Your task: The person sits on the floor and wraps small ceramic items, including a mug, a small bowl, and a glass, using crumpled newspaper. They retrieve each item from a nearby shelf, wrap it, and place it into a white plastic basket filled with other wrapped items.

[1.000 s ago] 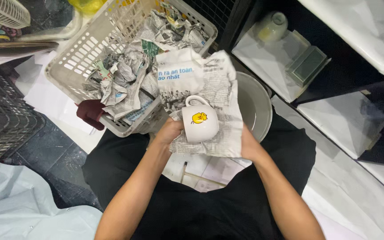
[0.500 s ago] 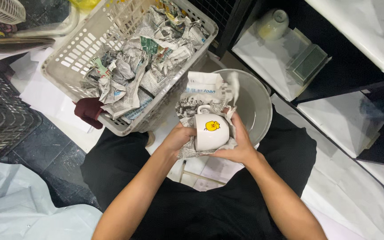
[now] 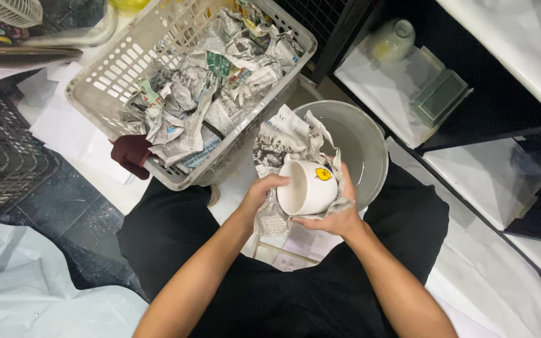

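Note:
A white mug (image 3: 305, 186) with a small yellow picture lies on its side in a crumpled sheet of newspaper (image 3: 283, 141). My left hand (image 3: 263, 191) grips the paper against the mug's open rim on the left. My right hand (image 3: 337, 213) cups the mug from below and the right, with paper bunched under its fingers. Both hands hold the bundle over my lap, just in front of a grey metal basin (image 3: 364, 150).
A white plastic basket (image 3: 104, 81) full of crumpled newspaper wads stands ahead to the left, a dark red cloth (image 3: 131, 154) at its near corner. A black crate (image 3: 4, 156) is at far left. White shelves (image 3: 402, 94) with a pale jar (image 3: 391, 39) lie to the right.
The flat newspaper sheet under the upright mug has been gathered up around it. The mug has tipped onto its side, and my hands have closed in on the bundle.

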